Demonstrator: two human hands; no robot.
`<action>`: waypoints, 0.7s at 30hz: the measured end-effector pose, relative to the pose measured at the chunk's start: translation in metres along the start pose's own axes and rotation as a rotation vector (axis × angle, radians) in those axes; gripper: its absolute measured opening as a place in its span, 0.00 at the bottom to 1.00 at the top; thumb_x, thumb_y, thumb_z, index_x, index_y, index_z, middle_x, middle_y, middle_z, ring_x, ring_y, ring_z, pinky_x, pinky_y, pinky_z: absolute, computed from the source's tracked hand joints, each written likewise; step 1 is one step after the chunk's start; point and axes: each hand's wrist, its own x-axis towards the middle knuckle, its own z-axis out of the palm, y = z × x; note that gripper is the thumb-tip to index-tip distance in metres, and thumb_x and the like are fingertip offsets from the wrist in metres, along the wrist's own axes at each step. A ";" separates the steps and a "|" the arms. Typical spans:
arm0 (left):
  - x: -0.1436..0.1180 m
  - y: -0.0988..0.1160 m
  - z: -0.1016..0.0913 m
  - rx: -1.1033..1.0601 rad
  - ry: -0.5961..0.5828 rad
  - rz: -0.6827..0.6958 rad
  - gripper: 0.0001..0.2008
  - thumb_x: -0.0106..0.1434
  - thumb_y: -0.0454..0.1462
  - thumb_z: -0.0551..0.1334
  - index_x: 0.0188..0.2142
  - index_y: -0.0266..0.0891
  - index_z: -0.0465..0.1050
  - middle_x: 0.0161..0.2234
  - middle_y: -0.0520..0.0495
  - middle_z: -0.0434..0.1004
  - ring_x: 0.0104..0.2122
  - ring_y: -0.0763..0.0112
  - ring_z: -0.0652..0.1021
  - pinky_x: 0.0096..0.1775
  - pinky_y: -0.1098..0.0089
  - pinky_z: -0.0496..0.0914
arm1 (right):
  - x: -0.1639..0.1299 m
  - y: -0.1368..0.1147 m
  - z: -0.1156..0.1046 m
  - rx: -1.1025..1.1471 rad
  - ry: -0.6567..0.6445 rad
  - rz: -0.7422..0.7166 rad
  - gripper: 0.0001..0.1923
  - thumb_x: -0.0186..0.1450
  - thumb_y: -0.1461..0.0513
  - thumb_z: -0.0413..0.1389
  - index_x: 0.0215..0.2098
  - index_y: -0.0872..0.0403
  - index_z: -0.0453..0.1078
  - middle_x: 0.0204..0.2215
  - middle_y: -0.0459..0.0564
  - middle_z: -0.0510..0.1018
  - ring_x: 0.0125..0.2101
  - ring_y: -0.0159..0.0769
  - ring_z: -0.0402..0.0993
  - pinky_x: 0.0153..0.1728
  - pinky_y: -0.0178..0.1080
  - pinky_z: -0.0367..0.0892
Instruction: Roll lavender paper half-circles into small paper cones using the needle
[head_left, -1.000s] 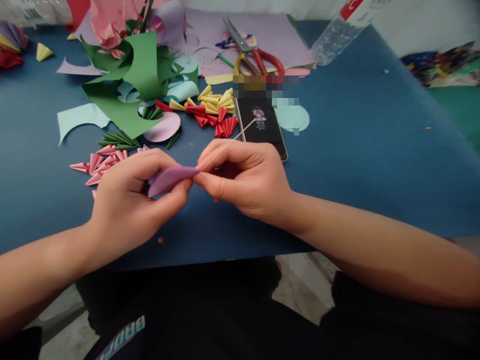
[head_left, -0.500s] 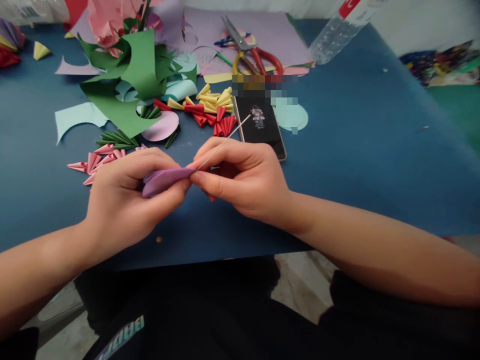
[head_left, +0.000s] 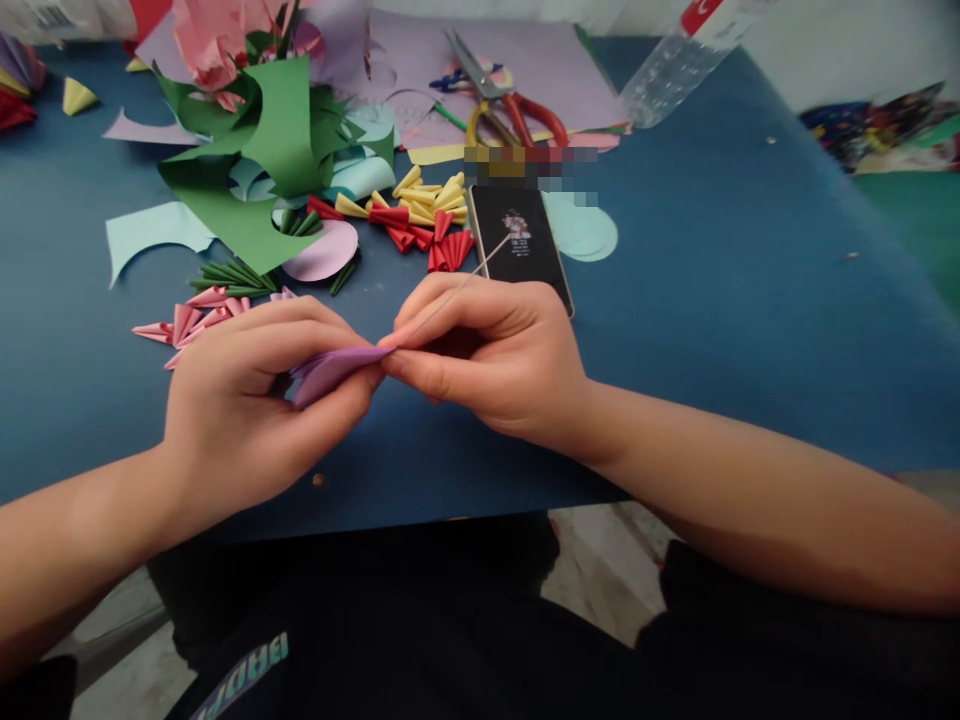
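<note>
Lower centre of frame, nearest me: my left hand curls around a lilac paper piece, thumb on top and fingers beneath, so the folded paper is cupped and kept from springing open. Its pointed end pokes out to the right, toward the other hand.

My right hand meets it there, thumb and forefinger pinched tight on the paper's tip together with a thin pale stick, which slants up and right over the knuckles. I judge the pinch is there to hold the paper against the stick while it is rolled around it. Both hands hover just above the blue table, not resting on it.

Just beyond the right hand lies a dark phone, screen up, where I can read it.

Left of centre, small rolled cones sit sorted by colour: pink cones, green cones, then red cones and yellow cones farther back.

Upper left: green paper offcuts, curled.

Top centre: red-handled scissors on a lilac sheet. Upper right: a clear plastic bottle, lying tilted.
</note>
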 end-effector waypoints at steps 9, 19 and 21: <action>0.002 -0.004 0.000 -0.042 -0.016 0.037 0.07 0.72 0.34 0.70 0.38 0.49 0.81 0.34 0.54 0.83 0.33 0.66 0.80 0.36 0.60 0.73 | 0.002 -0.002 -0.002 -0.094 -0.016 -0.034 0.08 0.66 0.58 0.78 0.37 0.53 0.88 0.35 0.49 0.86 0.34 0.33 0.79 0.31 0.35 0.75; 0.001 -0.006 0.004 0.011 0.007 0.044 0.03 0.74 0.38 0.70 0.42 0.50 0.84 0.38 0.51 0.87 0.37 0.61 0.83 0.40 0.57 0.76 | -0.001 0.002 0.003 0.098 0.040 0.072 0.10 0.62 0.62 0.80 0.35 0.56 0.85 0.34 0.47 0.85 0.30 0.29 0.78 0.28 0.31 0.75; 0.000 -0.006 0.004 0.025 0.009 0.060 0.03 0.74 0.38 0.70 0.43 0.50 0.85 0.38 0.52 0.88 0.36 0.63 0.84 0.39 0.58 0.76 | -0.001 0.003 0.003 0.110 0.036 0.067 0.09 0.62 0.64 0.80 0.35 0.56 0.85 0.33 0.46 0.84 0.30 0.29 0.79 0.29 0.31 0.75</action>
